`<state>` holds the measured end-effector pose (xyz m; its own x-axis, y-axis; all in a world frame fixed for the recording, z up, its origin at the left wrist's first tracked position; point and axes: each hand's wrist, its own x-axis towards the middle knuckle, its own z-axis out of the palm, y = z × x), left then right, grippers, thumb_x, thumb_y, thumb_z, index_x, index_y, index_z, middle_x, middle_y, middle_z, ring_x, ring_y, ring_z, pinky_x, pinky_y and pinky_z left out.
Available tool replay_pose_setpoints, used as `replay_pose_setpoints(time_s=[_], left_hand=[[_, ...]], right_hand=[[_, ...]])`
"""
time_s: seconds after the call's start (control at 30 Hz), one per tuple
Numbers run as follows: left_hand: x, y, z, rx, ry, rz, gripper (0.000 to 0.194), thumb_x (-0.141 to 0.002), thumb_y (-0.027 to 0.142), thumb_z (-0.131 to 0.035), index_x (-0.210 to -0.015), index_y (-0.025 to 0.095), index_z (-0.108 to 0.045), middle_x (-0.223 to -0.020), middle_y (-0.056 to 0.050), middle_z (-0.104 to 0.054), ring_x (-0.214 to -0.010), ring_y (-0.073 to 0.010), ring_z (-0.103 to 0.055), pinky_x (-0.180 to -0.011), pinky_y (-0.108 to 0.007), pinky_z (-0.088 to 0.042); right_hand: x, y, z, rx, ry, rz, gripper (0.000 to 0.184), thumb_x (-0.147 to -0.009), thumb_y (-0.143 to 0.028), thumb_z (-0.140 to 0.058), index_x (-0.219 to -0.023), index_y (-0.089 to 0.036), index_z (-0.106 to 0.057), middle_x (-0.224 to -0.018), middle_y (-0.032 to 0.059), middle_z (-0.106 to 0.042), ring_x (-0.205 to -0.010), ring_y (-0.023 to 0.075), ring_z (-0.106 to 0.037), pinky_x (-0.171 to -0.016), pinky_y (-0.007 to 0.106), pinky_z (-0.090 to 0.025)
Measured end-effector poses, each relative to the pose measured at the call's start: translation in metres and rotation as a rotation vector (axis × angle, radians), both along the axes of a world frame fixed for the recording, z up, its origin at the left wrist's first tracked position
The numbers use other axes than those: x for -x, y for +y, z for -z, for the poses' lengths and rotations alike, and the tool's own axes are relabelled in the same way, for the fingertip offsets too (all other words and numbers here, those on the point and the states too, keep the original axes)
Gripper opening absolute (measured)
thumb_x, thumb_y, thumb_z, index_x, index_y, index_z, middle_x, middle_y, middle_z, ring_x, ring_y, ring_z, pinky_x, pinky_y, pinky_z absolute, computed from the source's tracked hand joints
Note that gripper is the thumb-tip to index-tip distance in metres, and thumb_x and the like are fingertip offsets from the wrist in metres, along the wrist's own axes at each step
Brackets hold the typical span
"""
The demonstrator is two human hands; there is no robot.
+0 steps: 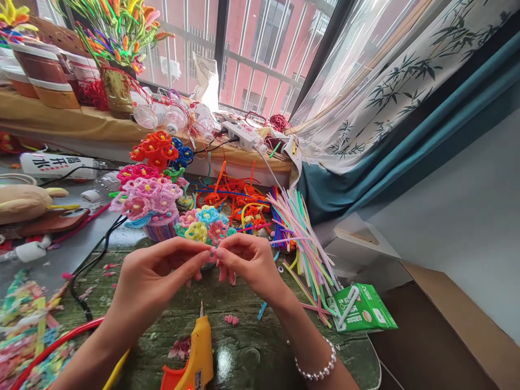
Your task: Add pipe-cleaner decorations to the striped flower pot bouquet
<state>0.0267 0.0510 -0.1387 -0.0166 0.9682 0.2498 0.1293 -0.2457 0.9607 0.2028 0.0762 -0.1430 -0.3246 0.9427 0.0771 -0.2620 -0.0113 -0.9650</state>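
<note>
My left hand (pixel 156 273) and my right hand (pixel 252 262) meet above the table, thumb and forefinger of each pinched together. Between the fingertips shows a tiny bit of pinkish pipe cleaner (pixel 212 251), mostly hidden by the fingers. A pale lilac pipe cleaner (pixel 290 239) sticks out to the right from behind my right hand; whether it is the same piece I cannot tell. Just behind the hands stands a small bunch of pastel pipe-cleaner flowers (pixel 208 218). Below them lies a yellow glue gun (pixel 201 346), nozzle pointing away from me. A short crinkled pink piece (pixel 231 320) rests beside it.
Loose pipe cleaners (pixel 304 244) spread at the right, by a green packet (pixel 363 309). A pot of pink flowers (pixel 148 197) and tangled orange pipe cleaners (pixel 231 195) stand behind. Scraps (pixel 24 325) and a red cable (pixel 60 342) lie left. An open cardboard box (pixel 447 303) sits right.
</note>
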Motion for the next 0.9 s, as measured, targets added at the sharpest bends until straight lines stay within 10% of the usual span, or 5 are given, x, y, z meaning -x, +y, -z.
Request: replay_pose_setpoints(time_s=[0.9], left_hand=[[-0.008,-0.006,-0.001,-0.231,0.063,-0.083,0.005,-0.076,0.023,-0.078,-0.078,0.027,-0.079,-0.062,0.009,-0.074,-0.049,-0.0056,-0.065,-0.055,-0.009,-0.053]], right_hand=[[0.003,0.002,0.006,0.117,0.081,-0.165,0.035,-0.068,-0.046,-0.092,-0.075,-0.019,-0.072,-0.052,-0.0057,-0.065,-0.039,0.0079,-0.056,-0.039,0.019,-0.040]])
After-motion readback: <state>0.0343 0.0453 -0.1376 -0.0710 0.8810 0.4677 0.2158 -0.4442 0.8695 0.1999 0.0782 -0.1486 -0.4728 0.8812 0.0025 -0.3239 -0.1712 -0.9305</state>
